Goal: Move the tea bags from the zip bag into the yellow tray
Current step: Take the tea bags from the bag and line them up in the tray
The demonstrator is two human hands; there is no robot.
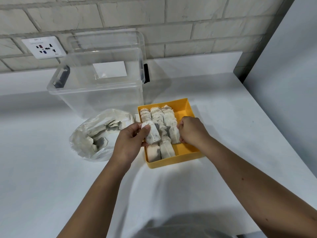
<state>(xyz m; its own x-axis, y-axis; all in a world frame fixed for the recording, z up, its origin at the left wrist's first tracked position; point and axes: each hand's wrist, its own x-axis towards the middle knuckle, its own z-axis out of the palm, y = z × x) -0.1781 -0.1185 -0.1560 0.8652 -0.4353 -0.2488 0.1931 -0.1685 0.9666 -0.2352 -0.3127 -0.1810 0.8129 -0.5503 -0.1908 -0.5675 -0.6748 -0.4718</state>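
Note:
The yellow tray [186, 104] sits on the white counter and holds several tea bags in three rows. My left hand [128, 143] holds one tea bag [152, 134] upright over the tray's left row. My right hand [192, 131] rests in the tray, fingers closed on the nearest tea bag of the right row [174, 135]. To the left of the tray lies the clear zip bag [89, 134], open toward me, with several tea bags still inside.
A large clear plastic box [96, 93] with black latches stands behind the zip bag, its lid leaning on the brick wall. A wall socket [43, 47] is at the upper left. The counter's right edge runs beside a grey panel [283, 74].

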